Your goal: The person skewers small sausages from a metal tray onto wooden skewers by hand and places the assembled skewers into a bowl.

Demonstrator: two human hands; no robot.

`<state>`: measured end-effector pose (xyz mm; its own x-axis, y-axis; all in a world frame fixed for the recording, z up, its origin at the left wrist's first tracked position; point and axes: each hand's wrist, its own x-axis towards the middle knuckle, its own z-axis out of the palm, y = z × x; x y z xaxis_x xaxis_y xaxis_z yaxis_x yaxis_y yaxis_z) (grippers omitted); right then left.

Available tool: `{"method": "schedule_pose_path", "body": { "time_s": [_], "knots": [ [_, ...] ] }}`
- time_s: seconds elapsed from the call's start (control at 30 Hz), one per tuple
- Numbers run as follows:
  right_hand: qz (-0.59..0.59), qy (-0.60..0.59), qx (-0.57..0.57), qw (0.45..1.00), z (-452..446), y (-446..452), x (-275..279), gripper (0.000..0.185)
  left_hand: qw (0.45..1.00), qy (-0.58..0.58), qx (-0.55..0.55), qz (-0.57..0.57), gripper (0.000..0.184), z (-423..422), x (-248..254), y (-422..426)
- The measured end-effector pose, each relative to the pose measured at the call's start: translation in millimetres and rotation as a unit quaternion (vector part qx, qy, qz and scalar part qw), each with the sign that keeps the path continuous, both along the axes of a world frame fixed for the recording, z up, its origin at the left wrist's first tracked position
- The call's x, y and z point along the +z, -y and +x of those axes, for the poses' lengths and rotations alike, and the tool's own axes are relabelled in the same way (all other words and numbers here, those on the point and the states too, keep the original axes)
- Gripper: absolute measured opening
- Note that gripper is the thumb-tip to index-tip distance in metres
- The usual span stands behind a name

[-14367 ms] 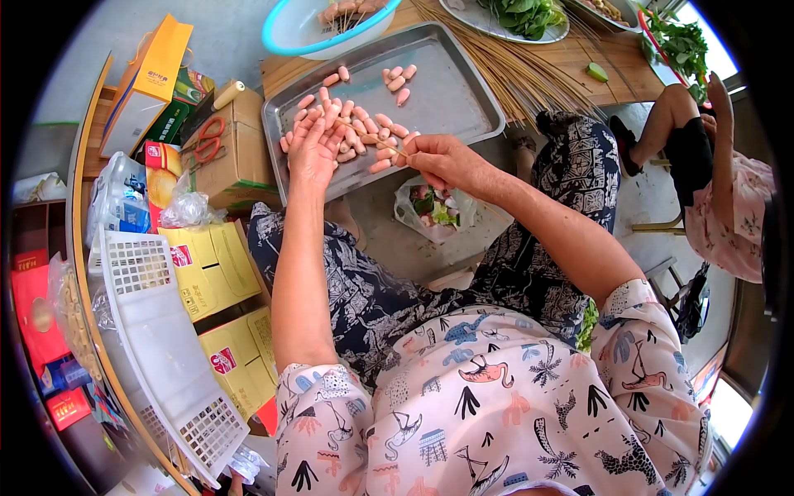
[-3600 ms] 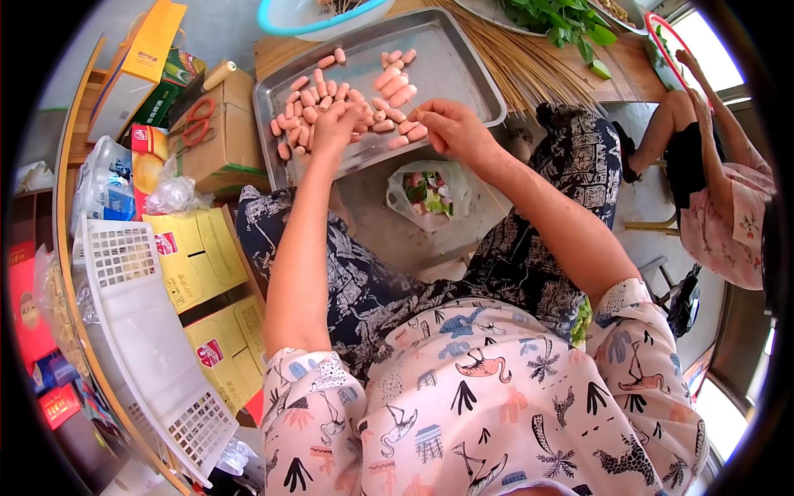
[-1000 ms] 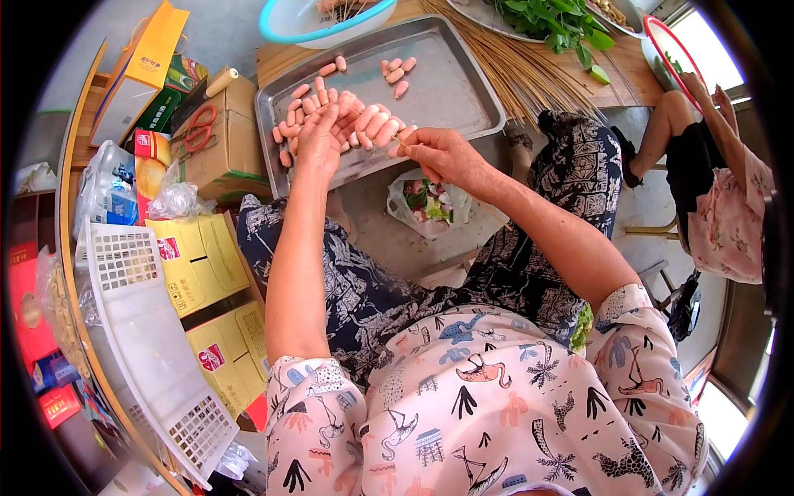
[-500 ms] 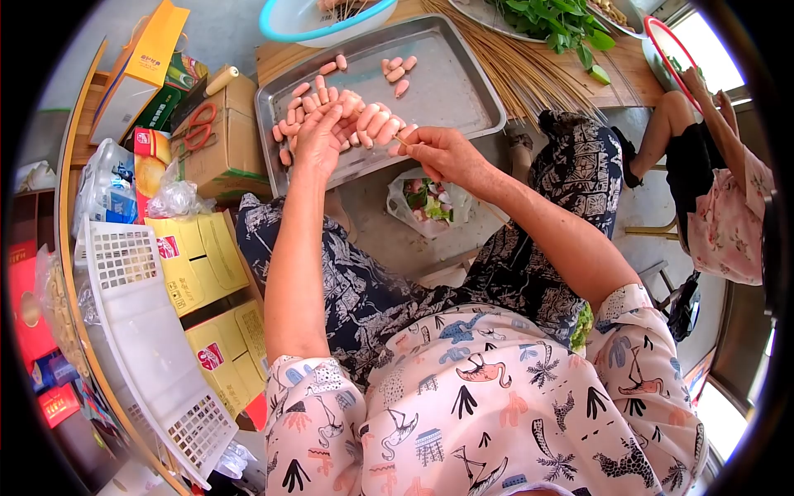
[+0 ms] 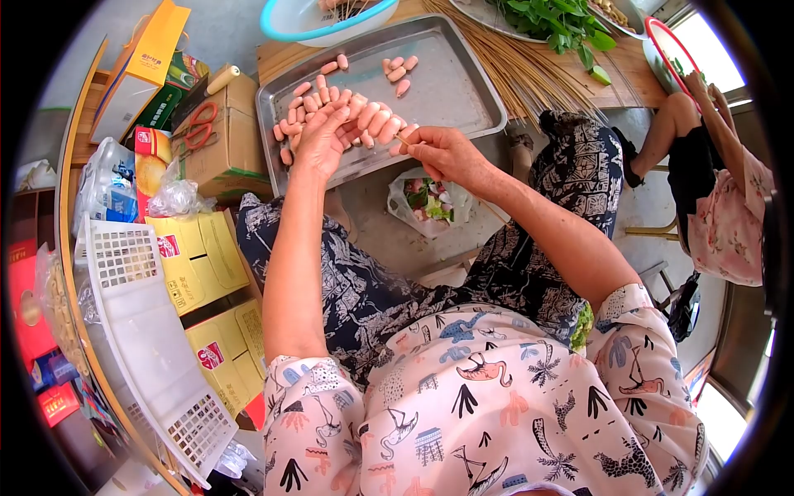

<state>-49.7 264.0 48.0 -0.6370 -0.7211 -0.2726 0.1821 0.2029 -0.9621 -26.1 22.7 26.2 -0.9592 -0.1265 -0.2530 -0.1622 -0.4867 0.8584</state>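
Several small pink sausages (image 5: 379,122) sit side by side on a thin skewer above the near edge of a metal tray (image 5: 475,83). My right hand (image 5: 444,154) is closed round the skewer just beyond the last sausage, and the skewer's tail runs out below it. At the other end of the row, my left hand (image 5: 321,142) pinches a sausage between thumb and fingers; the skewer tip is hidden there. Loose sausages (image 5: 308,103) lie in the tray behind my left hand, and a small group (image 5: 396,64) rests farther back.
Bare bamboo skewers (image 5: 517,62) lie right of the tray, near green leaves (image 5: 554,21). A blue-rimmed basin (image 5: 327,29) stands behind. Below hangs or sits a plastic bag of scraps (image 5: 428,202). Boxes (image 5: 219,136) with scissors (image 5: 198,126) stand left; another person (image 5: 728,198) sits right.
Both hands stay almost in place. My left fingers have shifted slightly at the end of the sausage row, and the other person's hands have moved a little.
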Motion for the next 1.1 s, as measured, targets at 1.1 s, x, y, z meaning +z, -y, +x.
{"method": "schedule_pose_path", "body": {
  "time_s": [1.1],
  "knots": [
    [-0.024, -0.004, -0.026, 0.999, 2, 6, 2, 0.018, 0.994, -0.009, -0.1, 0.035, 0.031, 1, 7, -12]
  ]
}}
